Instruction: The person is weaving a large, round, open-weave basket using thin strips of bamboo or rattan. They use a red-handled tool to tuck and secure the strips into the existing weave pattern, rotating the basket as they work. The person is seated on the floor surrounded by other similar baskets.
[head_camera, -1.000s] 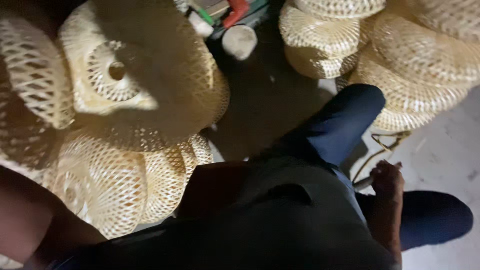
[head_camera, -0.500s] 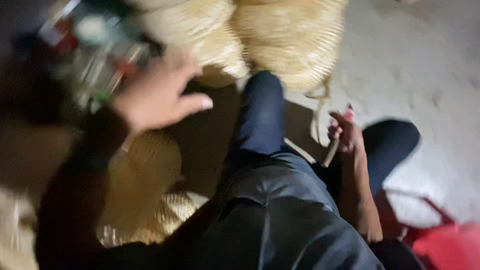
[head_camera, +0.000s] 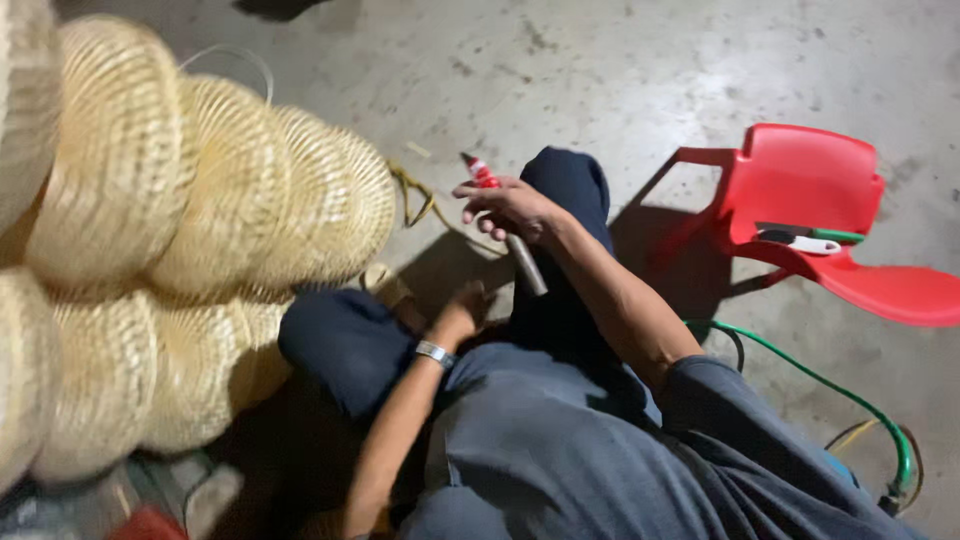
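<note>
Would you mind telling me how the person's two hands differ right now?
The right hand is raised over the knee, gripping a red-tipped tool; the left hand rests low between the legs, and what it holds is hidden. The left wrist wears a watch; the right wrist is bare.

Pale straw, dark blue and one loud red against grey concrete.

The tool (head_camera: 510, 235) in the right hand (head_camera: 512, 208) has a red tip with a white band and a dull grey-brown shaft running back under the fingers. Just below that grip, the trousers (head_camera: 560, 260) are deep navy and the shirt (head_camera: 560, 450) is slate blue-grey; the left hand (head_camera: 468, 305) carries a silver wristband (head_camera: 434, 353). Far out to the left of the grip, the woven shades (head_camera: 210, 200) are pale golden straw with fine ribbed rings. To its right, a bright red plastic chair (head_camera: 820, 180) holds a white and green tool (head_camera: 808, 240). A green hose (head_camera: 800, 375) crosses the mottled grey floor (head_camera: 620, 70).
</note>
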